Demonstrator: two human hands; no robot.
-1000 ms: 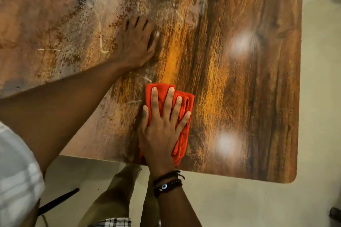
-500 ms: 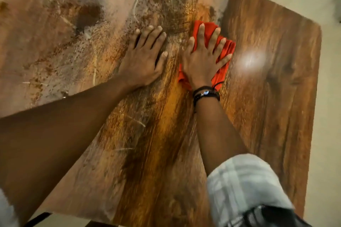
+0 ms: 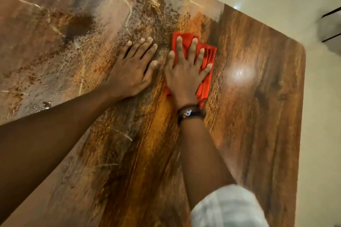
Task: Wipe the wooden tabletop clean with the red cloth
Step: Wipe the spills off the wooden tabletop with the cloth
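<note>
Right hand, fingers spread flat on red cloth, has slid beside the flat left hand.

No legible text or labels

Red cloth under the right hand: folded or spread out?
Folded: the red cloth shows stacked layer edges beside the flat right hand pressing it.

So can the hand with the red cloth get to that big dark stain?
Probably not directly: the left hand lies flat between the red cloth and the dark stain.
</note>
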